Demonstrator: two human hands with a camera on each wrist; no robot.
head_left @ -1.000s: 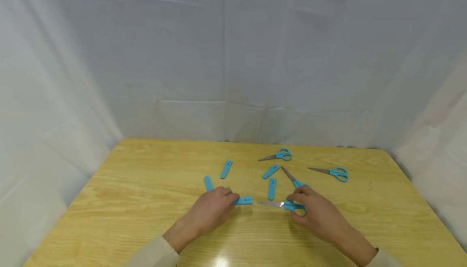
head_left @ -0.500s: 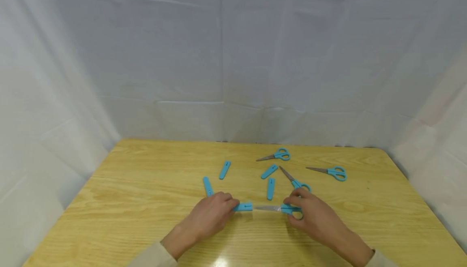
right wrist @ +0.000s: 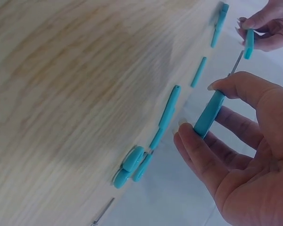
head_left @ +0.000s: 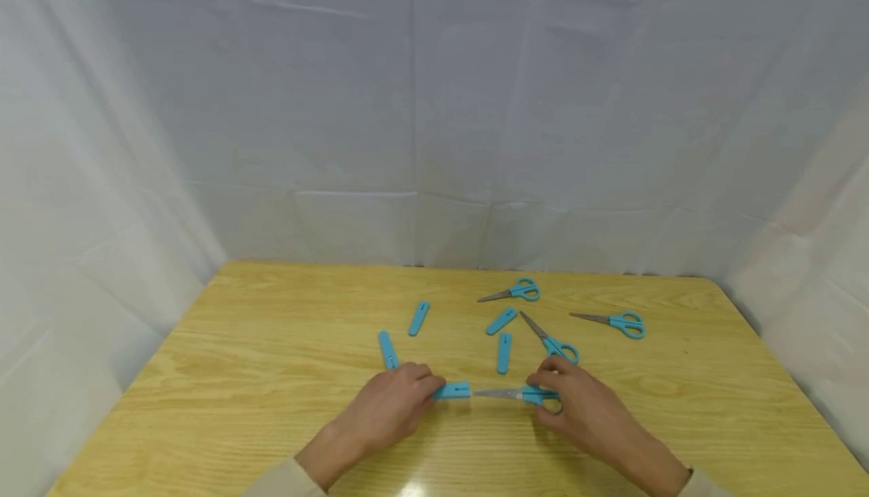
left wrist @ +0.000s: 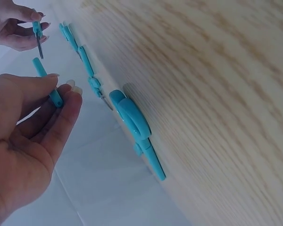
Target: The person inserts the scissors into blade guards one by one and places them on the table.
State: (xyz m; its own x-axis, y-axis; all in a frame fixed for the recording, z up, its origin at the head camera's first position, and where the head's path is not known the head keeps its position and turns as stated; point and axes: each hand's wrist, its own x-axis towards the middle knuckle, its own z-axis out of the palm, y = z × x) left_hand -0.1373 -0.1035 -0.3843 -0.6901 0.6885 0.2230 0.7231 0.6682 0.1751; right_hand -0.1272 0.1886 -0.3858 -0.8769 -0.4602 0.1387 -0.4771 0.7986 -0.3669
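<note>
My left hand (head_left: 395, 406) pinches a blue scissor cover (head_left: 452, 391) between thumb and fingers, its slotted end facing right. My right hand (head_left: 584, 406) grips a pair of scissors (head_left: 505, 393) by the blue handles. The blades are closed and point left, the tip a small gap from the cover's end. Both things are held above the table, as the left wrist view shows with the held cover (left wrist: 41, 68) and the other hand's scissors (left wrist: 38, 35). Beyond my left hand lies a pair of scissors in its cover (left wrist: 132, 117); its handles are hidden in the head view.
Loose blue covers lie on the wooden table (head_left: 271, 376): one at the back left (head_left: 419, 318), one angled cover (head_left: 502, 320) and one upright cover (head_left: 504, 354). Bare scissors lie at the back (head_left: 523, 289), behind my right hand (head_left: 553, 342) and at the right (head_left: 624, 323).
Both hands have come slightly toward the table's front edge. The scissors' tip has moved nearer the cover's end, and the two are more nearly in line. Both grips stay the same.
</note>
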